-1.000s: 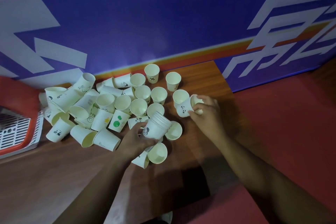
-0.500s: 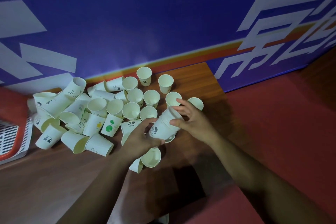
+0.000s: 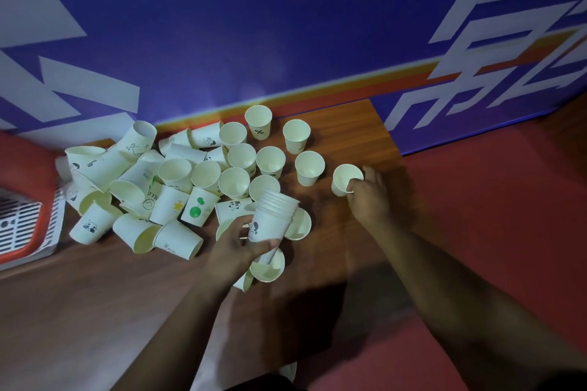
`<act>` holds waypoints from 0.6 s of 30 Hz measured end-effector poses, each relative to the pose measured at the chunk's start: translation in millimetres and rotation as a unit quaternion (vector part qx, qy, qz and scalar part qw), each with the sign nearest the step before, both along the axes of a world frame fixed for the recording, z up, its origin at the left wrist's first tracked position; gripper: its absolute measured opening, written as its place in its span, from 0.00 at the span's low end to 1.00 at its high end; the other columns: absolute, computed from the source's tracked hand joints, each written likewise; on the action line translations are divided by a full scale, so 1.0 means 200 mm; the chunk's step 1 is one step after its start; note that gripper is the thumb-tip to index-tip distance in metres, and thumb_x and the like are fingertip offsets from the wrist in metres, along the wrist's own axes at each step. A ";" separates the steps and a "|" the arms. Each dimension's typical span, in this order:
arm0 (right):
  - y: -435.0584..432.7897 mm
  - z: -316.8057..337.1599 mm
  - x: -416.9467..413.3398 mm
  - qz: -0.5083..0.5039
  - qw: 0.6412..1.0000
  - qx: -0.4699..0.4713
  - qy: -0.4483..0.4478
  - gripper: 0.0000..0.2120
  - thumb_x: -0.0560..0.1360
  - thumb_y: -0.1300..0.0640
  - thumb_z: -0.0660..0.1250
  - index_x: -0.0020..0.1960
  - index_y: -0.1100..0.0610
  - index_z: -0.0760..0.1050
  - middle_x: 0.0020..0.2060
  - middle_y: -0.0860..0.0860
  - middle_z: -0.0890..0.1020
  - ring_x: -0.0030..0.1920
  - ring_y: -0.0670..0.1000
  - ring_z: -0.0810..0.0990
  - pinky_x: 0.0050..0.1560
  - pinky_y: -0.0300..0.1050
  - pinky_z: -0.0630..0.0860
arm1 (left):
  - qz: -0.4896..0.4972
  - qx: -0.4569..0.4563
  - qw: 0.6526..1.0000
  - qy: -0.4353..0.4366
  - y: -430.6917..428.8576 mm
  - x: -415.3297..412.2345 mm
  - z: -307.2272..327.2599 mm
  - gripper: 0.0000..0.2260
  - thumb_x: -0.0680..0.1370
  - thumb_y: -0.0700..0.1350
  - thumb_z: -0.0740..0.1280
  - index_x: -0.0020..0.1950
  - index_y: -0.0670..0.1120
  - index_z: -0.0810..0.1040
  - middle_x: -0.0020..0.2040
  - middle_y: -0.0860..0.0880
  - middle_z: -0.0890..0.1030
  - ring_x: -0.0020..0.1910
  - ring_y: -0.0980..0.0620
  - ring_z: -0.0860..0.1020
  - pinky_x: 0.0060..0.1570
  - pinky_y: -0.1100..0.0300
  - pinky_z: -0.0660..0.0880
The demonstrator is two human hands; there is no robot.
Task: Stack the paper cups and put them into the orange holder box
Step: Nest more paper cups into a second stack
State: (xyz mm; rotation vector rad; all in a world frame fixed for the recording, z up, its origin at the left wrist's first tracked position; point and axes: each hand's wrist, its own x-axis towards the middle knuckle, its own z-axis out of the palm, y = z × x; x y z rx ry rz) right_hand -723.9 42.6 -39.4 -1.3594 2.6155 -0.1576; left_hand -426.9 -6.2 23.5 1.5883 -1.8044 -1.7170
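Note:
Many white paper cups lie and stand in a heap (image 3: 178,181) on the wooden table (image 3: 95,311). My left hand (image 3: 236,246) is shut on a stack of several nested cups (image 3: 273,216), held tilted just above the table. My right hand (image 3: 370,200) is at the right of the heap, its fingers closed on the rim of a single upright cup (image 3: 344,179). The orange holder box (image 3: 30,222), with a white grid inside, shows partly at the far left edge.
A blue wall with white lettering (image 3: 286,25) rises right behind the table. The table's right edge (image 3: 394,149) drops to a red floor (image 3: 508,216). Two loose cups (image 3: 268,267) lie under my left hand.
My right hand left the stack after adding a cup and moved right to grip a single upright cup. The left hand kept the stack, which is now one cup taller.

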 end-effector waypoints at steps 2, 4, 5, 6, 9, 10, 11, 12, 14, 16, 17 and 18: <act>0.00 0.01 0.01 -0.010 0.999 -0.033 -0.017 0.09 0.75 0.59 0.70 0.54 0.58 0.82 0.72 0.57 0.67 0.70 0.59 0.67 0.69 0.54 0.69 | 0.010 -0.003 1.000 0.006 0.01 0.03 -0.01 0.21 0.72 0.48 0.78 0.61 0.56 0.74 0.51 0.57 0.81 0.49 0.61 0.79 0.34 0.76 0.72; -0.01 0.07 0.05 -0.043 0.990 -0.108 -0.078 0.06 0.74 0.61 0.71 0.50 0.59 0.83 0.71 0.57 0.68 0.69 0.59 0.68 0.67 0.54 0.72 | 0.021 0.008 1.000 0.021 0.01 0.07 -0.04 0.23 0.71 0.48 0.80 0.62 0.55 0.76 0.54 0.53 0.83 0.53 0.55 0.82 0.41 0.70 0.76; -0.02 0.12 0.08 -0.067 0.978 -0.154 -0.121 0.04 0.73 0.61 0.72 0.48 0.59 0.82 0.71 0.56 0.68 0.69 0.57 0.69 0.65 0.52 0.73 | 0.025 0.011 0.999 0.031 0.00 0.10 -0.05 0.24 0.70 0.48 0.80 0.63 0.55 0.76 0.55 0.52 0.83 0.54 0.53 0.82 0.45 0.64 0.79; -0.03 0.17 0.12 -0.090 0.963 -0.187 -0.172 0.03 0.72 0.61 0.73 0.45 0.58 0.81 0.70 0.55 0.68 0.69 0.55 0.70 0.64 0.49 0.74 | 0.027 0.013 0.999 0.036 -0.01 0.12 -0.06 0.25 0.69 0.49 0.81 0.63 0.55 0.77 0.56 0.52 0.83 0.55 0.51 0.82 0.49 0.57 0.81; -0.05 0.36 0.27 -0.121 0.908 -0.238 -0.322 0.06 0.71 0.61 0.74 0.40 0.61 0.78 0.65 0.56 0.76 0.63 0.51 0.75 0.55 0.42 0.73 | 0.012 0.001 0.999 0.044 -0.02 0.20 -0.04 0.32 0.63 0.56 0.81 0.65 0.56 0.76 0.57 0.54 0.83 0.57 0.52 0.82 0.54 0.49 0.82; -0.05 0.42 0.33 -0.121 0.886 -0.250 -0.371 0.07 0.71 0.62 0.73 0.40 0.63 0.77 0.62 0.58 0.79 0.60 0.51 0.77 0.52 0.42 0.72 | 0.012 0.002 0.999 0.047 -0.03 0.22 -0.03 0.31 0.63 0.54 0.81 0.65 0.56 0.77 0.57 0.54 0.83 0.56 0.52 0.82 0.53 0.51 0.82; -0.05 0.48 0.39 -0.120 0.867 -0.257 -0.409 0.07 0.71 0.62 0.73 0.40 0.64 0.77 0.60 0.58 0.81 0.57 0.50 0.79 0.49 0.41 0.72 | 0.012 0.001 0.999 0.052 -0.03 0.25 -0.02 0.29 0.65 0.49 0.81 0.64 0.55 0.77 0.56 0.53 0.83 0.56 0.51 0.82 0.51 0.54 0.82; -0.05 0.53 0.45 -0.117 0.854 -0.256 -0.438 0.07 0.71 0.62 0.73 0.41 0.63 0.77 0.58 0.56 0.82 0.55 0.50 0.81 0.47 0.40 0.73 | 0.008 -0.003 0.999 0.053 -0.03 0.28 -0.01 0.26 0.68 0.43 0.81 0.62 0.54 0.77 0.55 0.52 0.83 0.54 0.51 0.83 0.48 0.58 0.82; -0.04 0.59 0.57 -0.096 0.827 -0.238 -0.499 0.06 0.71 0.61 0.74 0.46 0.60 0.79 0.51 0.53 0.84 0.50 0.50 0.82 0.43 0.34 0.75 | -0.005 -0.018 0.998 0.060 -0.03 0.35 0.02 0.25 0.70 0.37 0.79 0.60 0.57 0.76 0.54 0.52 0.84 0.51 0.54 0.83 0.45 0.63 0.81; -0.04 0.63 0.67 -0.068 0.789 -0.212 -0.572 0.17 0.71 0.60 0.76 0.58 0.55 0.77 0.53 0.51 0.83 0.54 0.49 0.82 0.48 0.37 0.77 | -0.015 -0.033 0.997 0.063 -0.03 0.44 0.04 0.27 0.68 0.37 0.80 0.60 0.59 0.76 0.56 0.55 0.83 0.53 0.59 0.82 0.47 0.65 0.80; -0.03 0.63 0.71 -0.065 0.781 -0.201 -0.588 0.22 0.71 0.60 0.76 0.63 0.53 0.75 0.57 0.51 0.82 0.57 0.49 0.81 0.53 0.40 0.78 | -0.018 -0.038 0.997 0.066 -0.03 0.50 0.04 0.28 0.68 0.37 0.81 0.62 0.57 0.76 0.57 0.55 0.83 0.56 0.60 0.81 0.48 0.65 0.79; -0.03 0.64 0.75 -0.063 0.779 -0.190 -0.594 0.27 0.71 0.59 0.76 0.67 0.52 0.72 0.59 0.51 0.80 0.59 0.48 0.80 0.55 0.41 0.77 | -0.017 -0.035 0.997 0.070 -0.04 0.55 0.03 0.29 0.68 0.37 0.81 0.64 0.55 0.77 0.59 0.54 0.83 0.58 0.58 0.81 0.50 0.64 0.79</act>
